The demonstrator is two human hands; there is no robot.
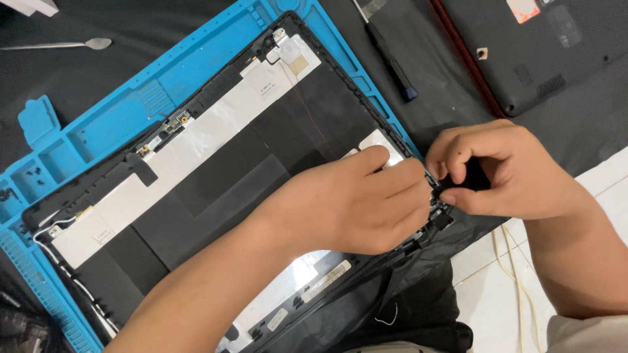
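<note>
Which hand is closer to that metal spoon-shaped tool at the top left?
The left hand. It rests on the laptop lid's right edge, well below and right of the metal tool; the right hand is farther right still.

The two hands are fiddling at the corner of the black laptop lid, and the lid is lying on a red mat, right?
Not quite: the mat is blue, not red, as the head view shows. The rest holds: the left hand and right hand meet at the corner of the black laptop lid lying on it.

I am sitting over a black cloth [451, 91] (creased), white floor tiles [490, 287] reflecting even light.
</note>
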